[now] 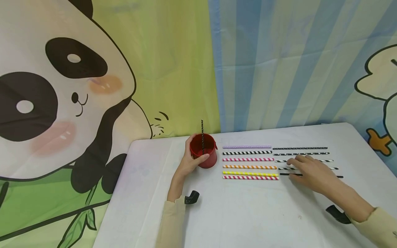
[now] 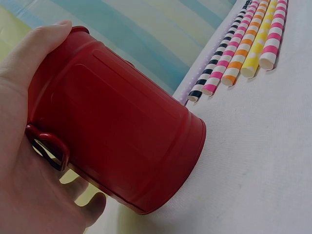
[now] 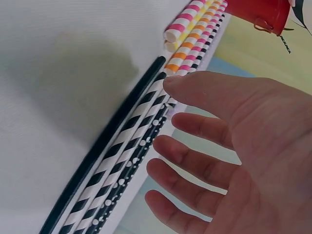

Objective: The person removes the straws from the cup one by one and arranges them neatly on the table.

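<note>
My left hand [image 1: 187, 162] grips a small red metal pail [image 2: 122, 126], its thumb and fingers curled round the side. A black paper straw with white dots [image 1: 202, 132] stands upright in the pail. Above the right-hand group of straws is my right hand [image 1: 314, 174], fingers spread and slightly bent, holding nothing. Beneath it lie black-and-white striped straws [image 3: 113, 153], a plain black straw [image 3: 102, 139] and dotted black straws [image 1: 300, 148]. In the right wrist view the thumb tip overlaps the striped straws; whether it touches them I cannot tell.
Left of those lies a second row of straws: lilac [image 1: 246, 147], black-striped [image 1: 247, 152], pink-striped [image 1: 248, 159], orange-striped [image 1: 250, 167], yellow [image 1: 250, 174] and red-striped [image 1: 250, 178]. All rest on a white-covered table [image 1: 242, 213]. A printed curtain [image 1: 173, 69] hangs behind it.
</note>
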### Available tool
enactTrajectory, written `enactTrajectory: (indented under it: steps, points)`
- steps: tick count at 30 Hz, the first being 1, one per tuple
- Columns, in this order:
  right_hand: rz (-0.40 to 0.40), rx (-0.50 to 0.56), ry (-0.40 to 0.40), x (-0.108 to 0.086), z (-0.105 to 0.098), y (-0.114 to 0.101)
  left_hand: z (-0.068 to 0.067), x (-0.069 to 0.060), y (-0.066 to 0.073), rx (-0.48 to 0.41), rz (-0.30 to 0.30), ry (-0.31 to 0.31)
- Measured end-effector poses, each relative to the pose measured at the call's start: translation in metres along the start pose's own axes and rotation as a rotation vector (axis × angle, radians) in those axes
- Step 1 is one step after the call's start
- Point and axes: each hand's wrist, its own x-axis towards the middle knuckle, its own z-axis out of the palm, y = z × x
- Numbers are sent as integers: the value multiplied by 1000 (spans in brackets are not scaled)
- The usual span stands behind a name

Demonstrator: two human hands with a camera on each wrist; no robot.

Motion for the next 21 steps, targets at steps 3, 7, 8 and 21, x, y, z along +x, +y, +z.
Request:
enactTrajectory:
  steps: [3,7,8,21]
  points:
    - [-21,12,17,3,-1,-1,0,-1,4,-2,-9,-8]
    - [-33,42,32,8,-4,-5,-1,-1,3,-9,-15,-10]
    - [-34,57,30,10,-4,-7,-1,-1,3,-12,-19,-11]
    - [-27,174,45,26,-2,-26,-1,1,-3,-12,-2,-9]
